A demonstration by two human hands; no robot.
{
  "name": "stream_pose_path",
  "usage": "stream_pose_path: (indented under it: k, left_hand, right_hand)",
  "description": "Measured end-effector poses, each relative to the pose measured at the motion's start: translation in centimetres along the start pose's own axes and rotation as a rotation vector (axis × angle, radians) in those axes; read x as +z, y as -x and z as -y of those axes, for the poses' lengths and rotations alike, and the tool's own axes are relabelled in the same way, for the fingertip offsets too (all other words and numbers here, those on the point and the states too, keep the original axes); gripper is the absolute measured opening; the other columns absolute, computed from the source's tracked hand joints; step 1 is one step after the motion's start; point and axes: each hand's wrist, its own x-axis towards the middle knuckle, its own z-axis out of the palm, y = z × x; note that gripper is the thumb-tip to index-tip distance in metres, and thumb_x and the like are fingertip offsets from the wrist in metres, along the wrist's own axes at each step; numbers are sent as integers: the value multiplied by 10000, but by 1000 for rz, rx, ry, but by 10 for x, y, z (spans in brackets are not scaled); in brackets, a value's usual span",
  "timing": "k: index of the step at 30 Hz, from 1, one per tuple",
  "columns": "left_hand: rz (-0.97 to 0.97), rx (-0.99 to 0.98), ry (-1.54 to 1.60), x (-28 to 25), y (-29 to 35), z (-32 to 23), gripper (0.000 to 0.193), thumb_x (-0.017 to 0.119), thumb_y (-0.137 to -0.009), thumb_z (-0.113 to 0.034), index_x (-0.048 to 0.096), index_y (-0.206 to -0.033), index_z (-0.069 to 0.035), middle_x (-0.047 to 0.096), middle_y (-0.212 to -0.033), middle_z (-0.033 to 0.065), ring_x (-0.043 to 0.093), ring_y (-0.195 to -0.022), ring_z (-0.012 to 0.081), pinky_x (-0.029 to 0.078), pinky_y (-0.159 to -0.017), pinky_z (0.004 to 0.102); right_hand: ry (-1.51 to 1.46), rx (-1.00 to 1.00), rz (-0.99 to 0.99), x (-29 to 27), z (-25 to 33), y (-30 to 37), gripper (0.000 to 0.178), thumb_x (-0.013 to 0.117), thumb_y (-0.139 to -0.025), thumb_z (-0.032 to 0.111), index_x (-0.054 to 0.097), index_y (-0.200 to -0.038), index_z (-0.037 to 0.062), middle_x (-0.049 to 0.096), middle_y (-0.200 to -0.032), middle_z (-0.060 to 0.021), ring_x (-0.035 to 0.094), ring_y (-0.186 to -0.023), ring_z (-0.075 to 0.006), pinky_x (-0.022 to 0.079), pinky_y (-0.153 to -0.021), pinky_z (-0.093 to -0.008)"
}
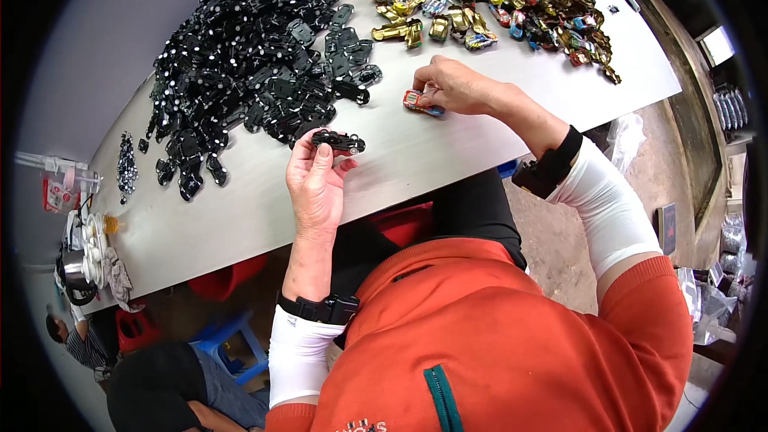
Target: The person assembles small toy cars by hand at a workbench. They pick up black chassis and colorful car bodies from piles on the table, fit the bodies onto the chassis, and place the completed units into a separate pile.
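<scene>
Between the thumb and fingers of my left hand (317,184) is a black toy car chassis (339,142), held just above the table's near edge. My right hand (456,86) pinches a red and blue toy car body (422,102) at or just above the tabletop, farther right. A large heap of black chassis (248,56) spreads over the left part of the table, beyond my left hand. Past my right hand lie several gold and coloured car bodies (436,20), the nearest ones loose from the main pile.
The white table (264,208) curves round in front of me. A small pile of shiny little parts (126,168) sits at its left end, near cups and a pot (78,276). Blue (240,344) and red stools stand below. Another person (160,388) sits at lower left.
</scene>
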Motion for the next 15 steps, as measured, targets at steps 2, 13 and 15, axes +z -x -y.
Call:
stream_pose_path:
  k: [2, 13, 15]
  left_hand:
    - [9, 3, 7, 1, -1, 1, 213, 552, -884, -124, 511, -1083, -60, 605, -973, 85, 586, -846, 177, 496, -707, 332]
    - [102, 137, -12, 7, 5, -14, 313, 601, -845, -78, 484, -1127, -6, 577, -1069, 141, 590, -931, 197, 522, -801, 347]
    - [105, 131, -17, 8, 6, -18, 324, 600, -847, -85, 473, -1133, 1, 568, -1090, 158, 589, -935, 201, 518, -815, 343]
  right_hand:
    - [34, -17, -87, 1, -2, -1, 378, 693, -748, 228, 600, -1004, -33, 612, -872, -223, 595, -841, -324, 471, -733, -388]
    - [-393, -34, -127, 5, 33, 3, 208, 665, -763, 75, 616, -910, -62, 634, -722, -98, 587, -624, -153, 462, -572, -276]
    - [-877, -139, -178, 7, 60, 19, 220, 650, -792, 43, 604, -987, -49, 628, -753, -64, 595, -688, -98, 489, -616, -240]
